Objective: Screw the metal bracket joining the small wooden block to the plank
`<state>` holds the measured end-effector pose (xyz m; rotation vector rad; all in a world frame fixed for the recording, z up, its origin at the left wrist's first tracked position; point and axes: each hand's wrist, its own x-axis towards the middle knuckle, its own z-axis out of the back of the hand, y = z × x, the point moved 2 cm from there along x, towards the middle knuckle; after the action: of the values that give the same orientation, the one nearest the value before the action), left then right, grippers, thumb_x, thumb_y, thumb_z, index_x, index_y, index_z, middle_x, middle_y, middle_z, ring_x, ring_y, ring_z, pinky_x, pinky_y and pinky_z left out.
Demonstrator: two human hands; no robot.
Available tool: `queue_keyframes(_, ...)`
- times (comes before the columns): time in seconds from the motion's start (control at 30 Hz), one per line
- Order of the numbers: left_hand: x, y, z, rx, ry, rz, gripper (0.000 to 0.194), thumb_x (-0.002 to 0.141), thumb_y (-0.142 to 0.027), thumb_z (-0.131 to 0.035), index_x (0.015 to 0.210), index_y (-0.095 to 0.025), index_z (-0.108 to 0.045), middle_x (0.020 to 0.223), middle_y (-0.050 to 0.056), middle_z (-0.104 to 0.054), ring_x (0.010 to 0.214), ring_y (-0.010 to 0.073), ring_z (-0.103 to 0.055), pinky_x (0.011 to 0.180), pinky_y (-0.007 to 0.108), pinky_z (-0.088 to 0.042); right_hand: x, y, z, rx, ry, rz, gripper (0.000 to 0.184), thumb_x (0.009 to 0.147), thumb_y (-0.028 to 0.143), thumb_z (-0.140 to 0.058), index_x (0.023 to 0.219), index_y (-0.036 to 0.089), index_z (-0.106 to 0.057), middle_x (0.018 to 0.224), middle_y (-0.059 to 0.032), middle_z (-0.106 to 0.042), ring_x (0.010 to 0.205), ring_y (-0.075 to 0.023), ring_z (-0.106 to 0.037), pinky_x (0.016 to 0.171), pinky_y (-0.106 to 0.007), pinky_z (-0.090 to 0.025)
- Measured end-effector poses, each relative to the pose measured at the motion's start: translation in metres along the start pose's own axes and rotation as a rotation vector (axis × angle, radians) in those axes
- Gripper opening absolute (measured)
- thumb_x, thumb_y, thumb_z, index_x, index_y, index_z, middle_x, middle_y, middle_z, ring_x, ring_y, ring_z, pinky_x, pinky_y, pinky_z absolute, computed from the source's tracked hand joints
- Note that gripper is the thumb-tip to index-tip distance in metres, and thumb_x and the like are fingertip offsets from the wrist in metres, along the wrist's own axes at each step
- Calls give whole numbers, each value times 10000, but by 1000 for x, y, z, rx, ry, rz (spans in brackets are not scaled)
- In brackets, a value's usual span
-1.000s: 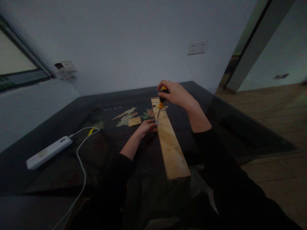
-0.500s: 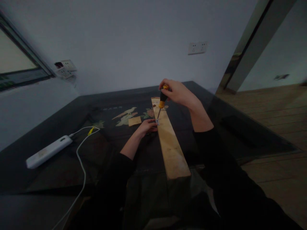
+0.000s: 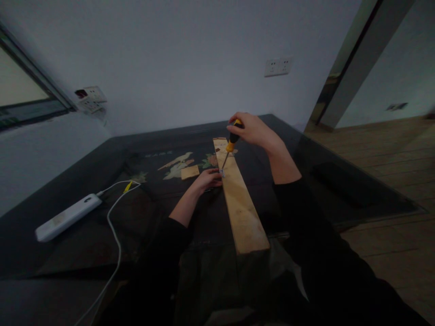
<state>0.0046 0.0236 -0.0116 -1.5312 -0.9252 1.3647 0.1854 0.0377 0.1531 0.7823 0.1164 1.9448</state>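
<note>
A long wooden plank (image 3: 242, 203) lies lengthwise on the dark table, its near end toward my body. My right hand (image 3: 247, 129) grips a yellow-and-black screwdriver (image 3: 233, 137) by the top of its handle. The screwdriver leans to the right, its tip down at a small shiny metal piece (image 3: 222, 172) on the plank's left edge. From the left, my left hand (image 3: 208, 179) reaches to that edge, with thumb and fingertips closed about the metal piece. The exact shape of the piece is too small to make out.
A small square wood piece (image 3: 190, 172) lies left of the plank, on the floral print of the dark table (image 3: 136, 149). Farther left is a white power strip (image 3: 68, 218) with a white cable (image 3: 117, 240) running toward me. A wall with sockets (image 3: 277, 67) stands behind.
The screwdriver's handle has tipped slightly farther right, and my right fingers have shifted on it. My left hand stays at the plank's edge.
</note>
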Motion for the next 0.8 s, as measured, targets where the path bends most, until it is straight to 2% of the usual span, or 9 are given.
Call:
queue_keyframes(0.07,0,0,0,-2,4,4,328,836,-107,-626,1160,-120,-583,836,75,-705,563,109,-667,586,206,-567,-2,-2,4,80,74,40,349,831,201,-536,1174,170,-593,982,-75,-649,736,-144,-578,662,-284,-427)
queue_keyframes(0.13,3,0,2,-1,11,9,274,859,-137,-606,1132,-129,-590,812,67,-696,564,113,-669,592,215,-571,-3,-2,7,119,118,57,366,814,160,-529,1173,185,-595,964,-54,-645,691,-124,-570,650,-277,-431)
queue_keyframes(0.2,6,0,3,9,20,22,225,877,-156,-585,1101,-131,-593,763,54,-681,551,119,-666,598,231,-576,-3,0,8,99,96,71,285,824,197,-543,1095,188,-631,949,-53,-643,705,-131,-571,661,-286,-427)
queue_keyframes(0.3,15,-2,7,38,46,59,158,893,-167,-559,1041,-127,-599,702,48,-663,545,140,-666,605,264,-581,-2,4,5,-21,-14,38,204,841,307,-577,983,183,-656,949,-79,-647,815,-185,-572,700,-322,-407)
queue_keyframes(0.43,28,-2,12,78,76,98,127,874,-187,-594,989,-137,-609,700,70,-675,572,147,-670,600,251,-572,1,7,-1,-131,-67,-30,286,859,439,-560,960,184,-641,943,-108,-649,854,-229,-562,704,-353,-381)
queue_keyframes(0.8,34,1,12,118,45,79,159,859,-173,-581,1014,-139,-585,662,42,-650,532,145,-661,576,240,-565,1,8,-5,-200,-116,-88,370,842,507,-568,984,172,-633,880,-123,-648,784,-227,-576,675,-344,-387)
